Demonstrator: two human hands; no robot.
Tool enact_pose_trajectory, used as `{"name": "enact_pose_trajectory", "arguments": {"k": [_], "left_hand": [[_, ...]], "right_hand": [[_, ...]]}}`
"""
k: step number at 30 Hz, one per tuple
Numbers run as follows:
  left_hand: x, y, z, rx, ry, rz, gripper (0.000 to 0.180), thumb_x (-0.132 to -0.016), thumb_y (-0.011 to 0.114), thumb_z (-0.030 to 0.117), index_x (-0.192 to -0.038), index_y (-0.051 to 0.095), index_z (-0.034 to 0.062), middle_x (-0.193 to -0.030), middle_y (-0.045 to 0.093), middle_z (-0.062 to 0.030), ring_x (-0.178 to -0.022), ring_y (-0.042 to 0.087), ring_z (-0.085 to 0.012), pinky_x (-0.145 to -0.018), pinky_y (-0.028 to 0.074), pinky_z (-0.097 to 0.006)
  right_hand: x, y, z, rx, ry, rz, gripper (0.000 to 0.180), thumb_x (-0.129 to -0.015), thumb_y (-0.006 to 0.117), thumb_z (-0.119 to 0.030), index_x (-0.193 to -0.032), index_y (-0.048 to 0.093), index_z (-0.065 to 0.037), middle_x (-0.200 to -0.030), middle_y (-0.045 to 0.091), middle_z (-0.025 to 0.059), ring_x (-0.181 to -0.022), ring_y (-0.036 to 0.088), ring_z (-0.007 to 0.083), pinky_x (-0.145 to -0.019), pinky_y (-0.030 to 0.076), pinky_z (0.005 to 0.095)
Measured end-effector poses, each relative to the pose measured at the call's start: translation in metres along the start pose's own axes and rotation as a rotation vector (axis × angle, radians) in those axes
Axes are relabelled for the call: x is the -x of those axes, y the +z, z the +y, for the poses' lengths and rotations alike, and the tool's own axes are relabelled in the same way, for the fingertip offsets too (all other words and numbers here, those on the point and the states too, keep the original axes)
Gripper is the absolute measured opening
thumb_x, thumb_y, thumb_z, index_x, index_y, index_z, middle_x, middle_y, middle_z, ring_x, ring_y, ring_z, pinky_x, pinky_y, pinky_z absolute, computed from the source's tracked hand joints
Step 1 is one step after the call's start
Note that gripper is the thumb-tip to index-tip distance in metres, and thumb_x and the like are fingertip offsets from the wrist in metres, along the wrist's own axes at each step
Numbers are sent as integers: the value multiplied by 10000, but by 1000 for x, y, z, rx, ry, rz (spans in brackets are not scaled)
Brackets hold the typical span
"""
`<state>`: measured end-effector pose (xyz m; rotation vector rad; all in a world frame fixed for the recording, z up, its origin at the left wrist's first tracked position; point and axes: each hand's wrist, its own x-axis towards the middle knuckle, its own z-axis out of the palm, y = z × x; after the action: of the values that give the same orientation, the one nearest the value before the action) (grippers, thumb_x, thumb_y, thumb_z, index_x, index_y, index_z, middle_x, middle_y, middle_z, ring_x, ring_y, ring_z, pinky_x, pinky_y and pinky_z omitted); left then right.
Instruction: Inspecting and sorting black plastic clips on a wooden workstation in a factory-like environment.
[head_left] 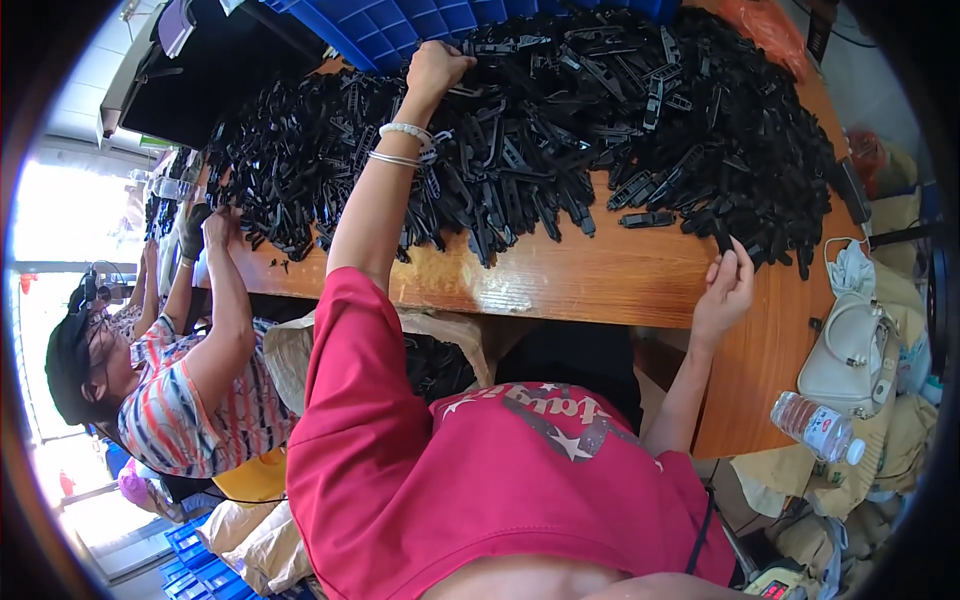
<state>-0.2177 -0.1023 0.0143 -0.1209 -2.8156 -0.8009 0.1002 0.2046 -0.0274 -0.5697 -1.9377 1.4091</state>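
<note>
A large heap of black plastic clip parts (560, 120) covers the far half of a wooden table (600, 275). My left hand (437, 68) reaches far over the heap with its fingers curled down into the parts near a blue crate; beaded bracelets sit on that wrist. At the heap's near right edge, my right hand (726, 285) pinches one black part (722, 240) between thumb and fingers. A single loose clip (648, 218) lies on bare wood just left of that hand.
A co-worker in a striped shirt (190, 400) sits at my left, with hands (213, 228) in the heap's left end. A blue crate (400, 25) stands behind the heap. On the right are a white handbag (850, 350) and a water bottle (815, 425).
</note>
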Motion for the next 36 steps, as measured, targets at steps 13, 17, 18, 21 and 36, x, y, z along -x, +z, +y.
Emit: {"name": "enact_pose_trajectory", "arguments": {"k": [13, 17, 18, 21, 36], "left_hand": [[107, -10, 72, 1431, 37, -399, 104, -864, 524, 92, -876, 532, -11, -796, 633, -153, -695, 631, -209, -674, 524, -291], [161, -4, 95, 1473, -157, -788, 164, -901, 517, 157, -915, 515, -6, -780, 572, -93, -664, 587, -177, -544, 514, -285], [169, -3, 98, 1481, -171, -879, 163, -905, 511, 155, -919, 515, -7, -795, 576, -97, -669, 587, -170, -530, 507, -255], [186, -9, 111, 1361, -120, -856, 216, -896, 539, 142, -1026, 533, -31, -826, 591, -87, -662, 575, -134, -532, 477, -212], [222, -28, 117, 554, 618, -332, 342, -783, 638, 15, -1104, 552, -69, -764, 648, -138, -594, 634, -130, -543, 500, -237]], "right_hand": [[-1, 19, -33, -517, 129, -306, 176, -877, 580, -109, -965, 610, 40, -704, 610, 91, -551, 598, 122, -466, 481, 208], [-2, 37, -53, -608, 86, -477, 167, -874, 560, -63, -981, 601, 58, -739, 626, 112, -594, 620, 142, -517, 512, 226], [-1, 40, -57, -633, 85, -522, 167, -874, 554, -53, -985, 598, 64, -745, 628, 116, -606, 624, 146, -529, 516, 228], [3, 46, -63, -625, 50, -579, 167, -862, 563, -24, -993, 588, 78, -771, 637, 129, -633, 632, 152, -557, 522, 231], [10, 53, -70, -500, -131, -459, 364, -737, 670, 5, -1090, 587, -16, -1138, 556, 98, -902, 584, 151, -750, 493, 240]]}}
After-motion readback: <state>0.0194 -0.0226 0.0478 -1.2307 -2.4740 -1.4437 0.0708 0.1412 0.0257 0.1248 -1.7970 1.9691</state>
